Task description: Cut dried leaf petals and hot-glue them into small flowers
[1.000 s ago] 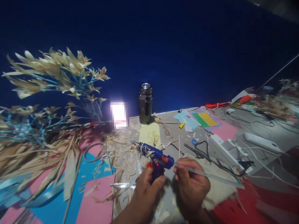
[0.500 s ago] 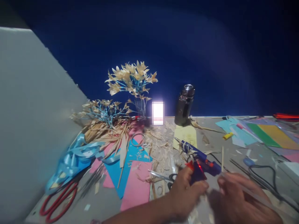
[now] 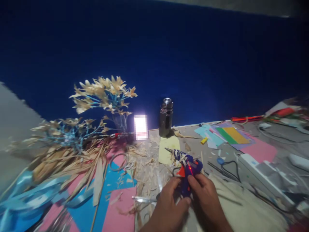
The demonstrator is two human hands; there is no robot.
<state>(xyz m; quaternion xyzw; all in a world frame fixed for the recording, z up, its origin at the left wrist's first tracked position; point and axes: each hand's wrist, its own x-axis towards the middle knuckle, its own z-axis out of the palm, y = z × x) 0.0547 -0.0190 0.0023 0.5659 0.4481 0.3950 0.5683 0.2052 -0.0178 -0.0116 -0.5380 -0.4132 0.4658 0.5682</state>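
A dark blue glue gun [image 3: 185, 185] is held in front of me, its nozzle pointing up and to the left. A red light glows on its body, and the orange trigger faces left. My left hand [image 3: 170, 201] is closed around the left side of the handle. On the other side my right hand [image 3: 207, 195] grips the gun, thumb against the handle near the light. Dry husk strips cling to the barrel. A yellow paper [image 3: 166, 151] lies beyond the nozzle, and scissors [image 3: 144, 199] lie to the left, partly hidden by my left hand.
Cream artificial flowers [image 3: 105, 93] and a pile of dry husks [image 3: 48, 164] fill the left side, near light blue ribbon [image 3: 36, 201]. A dark flask [image 3: 165, 119] stands at the back. To the right are coloured sheets [image 3: 231, 134], cables and a white power strip [image 3: 263, 177].
My right hand, apart from the glue gun before, has come onto it beside my left hand. The gun has turned more upright. My view has swung to the right.
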